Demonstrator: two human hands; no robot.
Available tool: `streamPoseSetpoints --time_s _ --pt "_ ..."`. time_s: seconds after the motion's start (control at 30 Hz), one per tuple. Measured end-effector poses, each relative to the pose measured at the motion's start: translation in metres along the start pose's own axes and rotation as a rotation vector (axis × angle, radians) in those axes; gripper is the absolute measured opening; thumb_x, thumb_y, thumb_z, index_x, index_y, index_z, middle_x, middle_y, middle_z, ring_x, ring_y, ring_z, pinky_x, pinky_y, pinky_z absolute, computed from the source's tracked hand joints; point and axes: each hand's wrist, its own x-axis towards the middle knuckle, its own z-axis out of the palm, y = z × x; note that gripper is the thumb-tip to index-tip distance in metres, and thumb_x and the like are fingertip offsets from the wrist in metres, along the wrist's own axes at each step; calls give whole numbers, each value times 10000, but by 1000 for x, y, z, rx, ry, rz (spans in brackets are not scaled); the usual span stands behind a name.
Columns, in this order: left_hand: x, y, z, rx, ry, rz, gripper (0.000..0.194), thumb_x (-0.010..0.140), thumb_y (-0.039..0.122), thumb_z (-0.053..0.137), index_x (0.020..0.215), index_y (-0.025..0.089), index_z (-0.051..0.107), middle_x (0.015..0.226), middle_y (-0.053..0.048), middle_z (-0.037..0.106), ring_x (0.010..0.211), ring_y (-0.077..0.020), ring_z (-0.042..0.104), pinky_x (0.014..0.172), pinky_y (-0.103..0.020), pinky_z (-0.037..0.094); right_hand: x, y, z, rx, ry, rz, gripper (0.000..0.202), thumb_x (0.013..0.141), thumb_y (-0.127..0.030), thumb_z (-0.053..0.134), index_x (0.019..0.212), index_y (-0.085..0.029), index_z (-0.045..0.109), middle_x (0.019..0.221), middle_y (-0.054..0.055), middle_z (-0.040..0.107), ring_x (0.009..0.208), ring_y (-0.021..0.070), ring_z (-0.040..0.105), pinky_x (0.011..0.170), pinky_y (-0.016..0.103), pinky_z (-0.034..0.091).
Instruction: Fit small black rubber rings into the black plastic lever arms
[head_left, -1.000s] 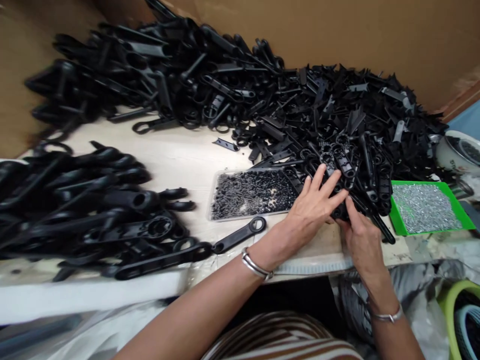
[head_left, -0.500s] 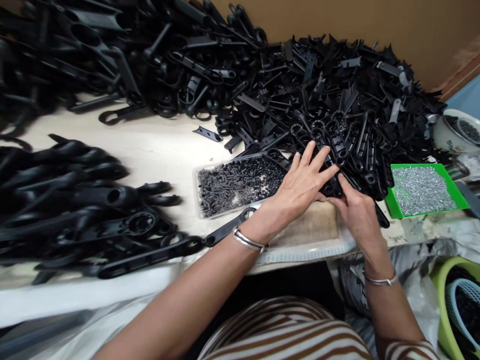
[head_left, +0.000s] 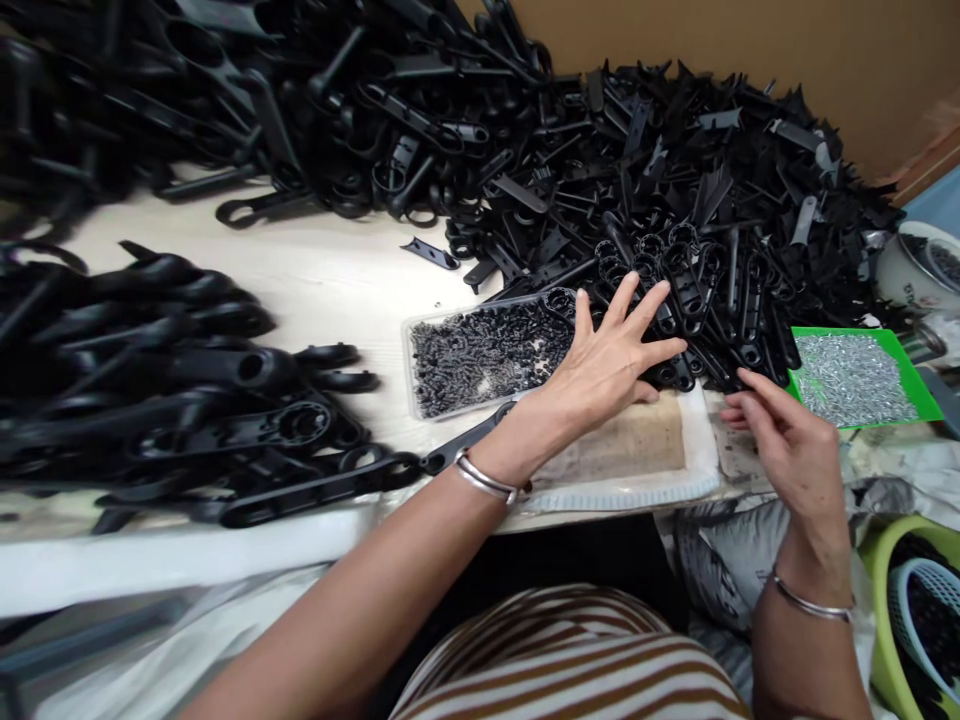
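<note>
Fingers spread wide, my left hand (head_left: 611,350) rests over the near edge of a group of black plastic arms (head_left: 694,285) with ringed ends. It grips none of them visibly. My right hand (head_left: 791,435) is to the right, low over the table edge, its fingers loosely bent and a little apart. Its index fingertip is by the near ends of the black arms, and I see nothing held in it. To the left of my left hand lies a clear shallow tray (head_left: 409,365) of small black pieces, partly covered by that hand.
A green tray (head_left: 930,408) of small silvery metal pieces sits at the right. Heaps of black parts (head_left: 675,150) cover the back, and more long black arms (head_left: 187,400) lie at the left. A yellow-green bucket (head_left: 877,600) stands low on the right.
My right hand has moved away from my left, to the right and slightly down, off the black arms. My left hand stays over them with its fingers spread. The view has shifted slightly.
</note>
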Motion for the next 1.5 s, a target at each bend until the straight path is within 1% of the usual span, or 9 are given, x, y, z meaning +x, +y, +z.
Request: streamPoseSetpoints --time_s 0.13,0.27,0.4,0.5,0.73,0.93,1.17,1.33,1.5 --pt "-26 -8 -25 3 169 -30 231 890 229 633 1116 246 671 1523 -112 371 1442 -375 249 1091 -705 239 -18 5 -9 -21 89 53 347 901 -401 585 1187 -228 675 884 48 768 741 182 738 787 369 611" --pt "-90 -10 -54 136 392 -218 202 967 220 487 1000 174 681 1067 -84 683 1062 -220 587 942 -405 462 -29 3 0 -45 20 34 363 866 -441 628 1153 -229 697 866 51 770 741 206 743 777 372 617" --pt "-149 -1 -53 324 292 -364 161 959 220 512 884 185 649 909 -52 695 893 -212 580 842 -415 375 -27 -8 23 -31 -92 -92 323 861 -445 633 1080 -227 726 841 37 770 706 201 742 738 329 626" --pt "-168 2 -39 364 169 -412 117 946 195 530 888 173 629 918 -65 695 890 -231 565 815 -430 314 -24 -26 44 -1 -211 -197 275 877 -401 625 1065 -229 730 867 28 770 683 180 736 761 310 621" --pt "-170 1 -25 345 136 -399 198 945 57 415 985 155 583 875 -59 677 889 -223 556 906 -449 280 -29 -54 69 34 -351 -327 235 906 -313 594 1078 -213 719 942 37 765 750 172 731 826 310 607" --pt "-164 17 -21 97 136 -317 264 882 -21 380 956 150 567 820 -26 651 897 -186 568 998 -437 296 -29 -56 78 189 -381 -267 409 880 -337 619 1282 -262 601 1294 75 631 947 185 705 731 273 627" --pt "-154 15 -7 -181 192 -271 126 968 180 473 1043 145 567 989 -75 665 987 -184 590 882 -328 457 -19 -65 91 195 -402 -179 238 912 -362 566 966 -210 739 901 53 738 578 140 666 566 268 597" --pt "-157 10 0 -89 132 -254 159 957 146 495 1102 161 557 1042 -64 655 970 -180 588 856 -319 469 -10 -67 95 -48 -351 -407 274 947 -334 510 1003 -178 728 990 84 746 870 212 709 835 353 567" --pt "-157 0 -19 -6 142 -272 108 944 236 555 1003 164 609 971 -51 678 916 -199 584 818 -340 443 13 -87 89 -218 -305 -549 259 962 -301 489 1034 -188 710 990 64 738 862 202 695 807 334 535"
